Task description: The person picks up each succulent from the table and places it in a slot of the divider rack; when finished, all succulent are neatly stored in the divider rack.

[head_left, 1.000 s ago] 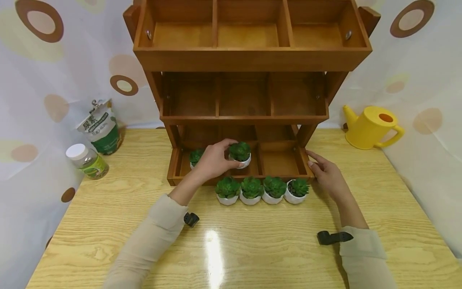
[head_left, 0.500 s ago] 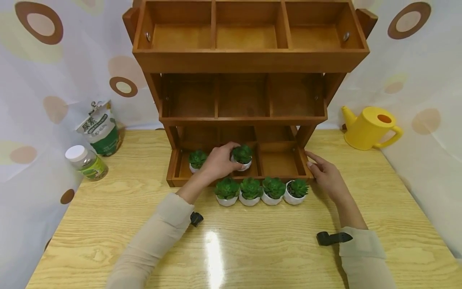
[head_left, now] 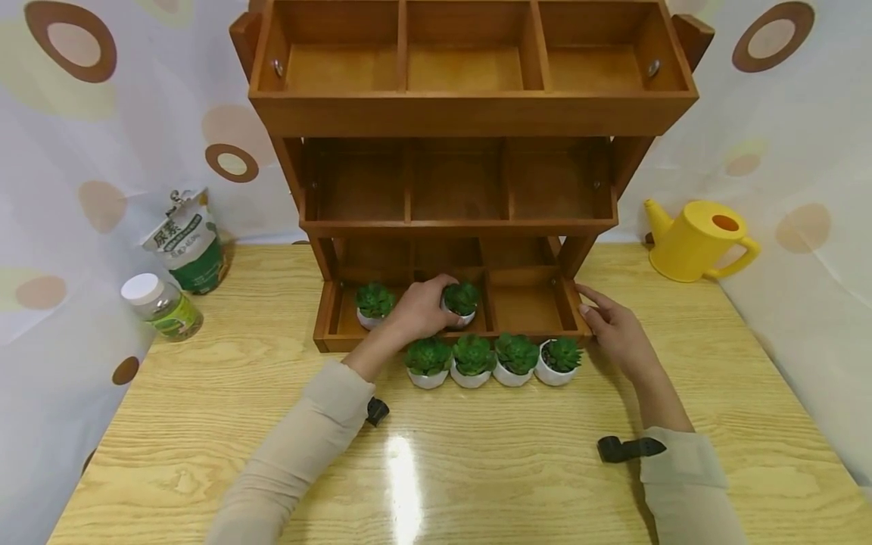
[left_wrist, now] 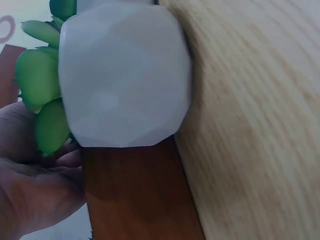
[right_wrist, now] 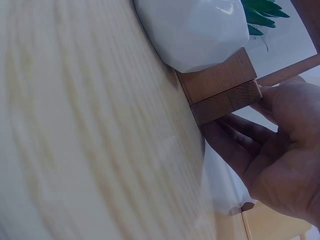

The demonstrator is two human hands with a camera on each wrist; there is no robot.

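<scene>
My left hand (head_left: 424,306) holds a potted succulent (head_left: 461,300) by its white pot, inside the middle compartment of the bottom tray of a wooden shelf (head_left: 436,225). Part of that pot is hidden by the fingers. Left of it, another succulent (head_left: 374,304) sits in the left compartment. In the left wrist view, a white faceted pot (left_wrist: 125,75) covers part of the tray front, with the left hand (left_wrist: 35,185) behind. My right hand (head_left: 616,333) touches the tray's right end; in the right wrist view its fairly straight fingers (right_wrist: 232,145) lie against the wood.
Several potted succulents (head_left: 471,362) stand in a row on the table (head_left: 518,469), just before the tray. A yellow watering can (head_left: 698,241) is at the back right. A white-lidded jar (head_left: 163,306) and a green-and-white pouch (head_left: 191,246) stand at the left.
My left hand has moved slightly right and down with its succulent, which now sits lower in the middle compartment. More of the left compartment's succulent shows. The right hand has stayed put.
</scene>
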